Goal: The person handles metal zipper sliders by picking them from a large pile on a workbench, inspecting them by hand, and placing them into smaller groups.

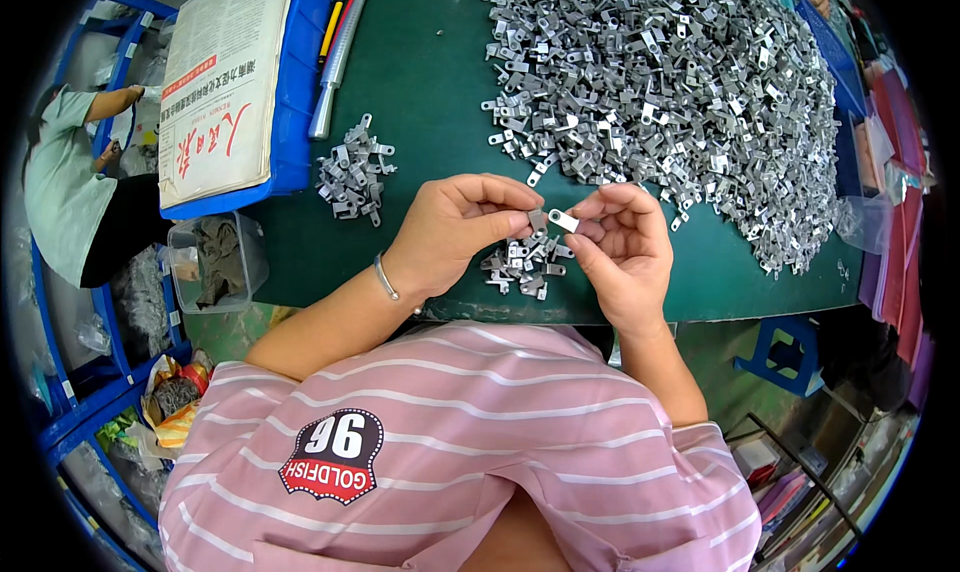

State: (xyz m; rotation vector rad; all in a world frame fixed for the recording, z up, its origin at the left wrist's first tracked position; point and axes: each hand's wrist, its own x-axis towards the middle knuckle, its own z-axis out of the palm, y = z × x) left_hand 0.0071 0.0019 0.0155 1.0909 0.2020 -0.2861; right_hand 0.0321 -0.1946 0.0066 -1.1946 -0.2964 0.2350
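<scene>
Between the thumb and fingers of my left hand point(462, 222) is a small grey metal bracket point(537, 219). My right hand point(625, 247) pinches another metal bracket point(563, 220), a bright flat tab with a round hole. The two pieces are held close together, above a small heap of brackets point(522, 267) near the table's front edge. To the left, beyond my left wrist, lies a second small heap of brackets point(355, 172). A very large pile of the same brackets point(660, 82) spreads over the right and far part of the green table point(430, 82).
A blue bin point(300, 92) with a stack of newspapers point(225, 82) stands at the left, with pens and a tube-like tool point(335, 72) beside it. Below it is a clear plastic box point(255, 257) holding dark cloth. Another person point(75, 187) is at the far left; a blue stool point(785, 357) stands lower right.
</scene>
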